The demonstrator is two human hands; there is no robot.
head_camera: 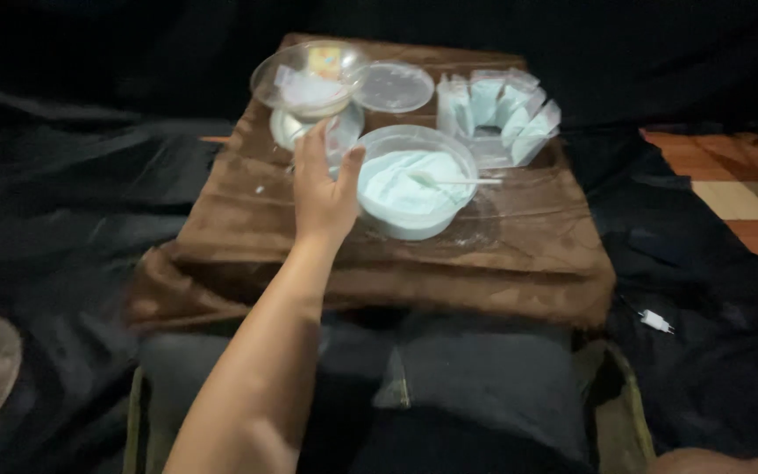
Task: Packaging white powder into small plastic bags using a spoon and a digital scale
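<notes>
My left hand [322, 189] reaches forward over the low table, back toward me, fingers spread and holding nothing. Its fingertips are just below a clear plastic bowl [309, 77] that holds some white material and rests on a small round dish [284, 130]; I cannot tell whether they touch. Right beside my thumb stands a round clear tub [377, 140] filled with pale blue paste, with a white spoon [449, 181] lying in it. My right hand is out of sight.
A clear round lid [394, 86] lies behind the tub. Several clear packets of pale blue filling [497, 110] stand in a ring at the back right. The table wears a brown cloth [221, 228]. Black fabric surrounds it; a white plug [655, 321] lies at the right.
</notes>
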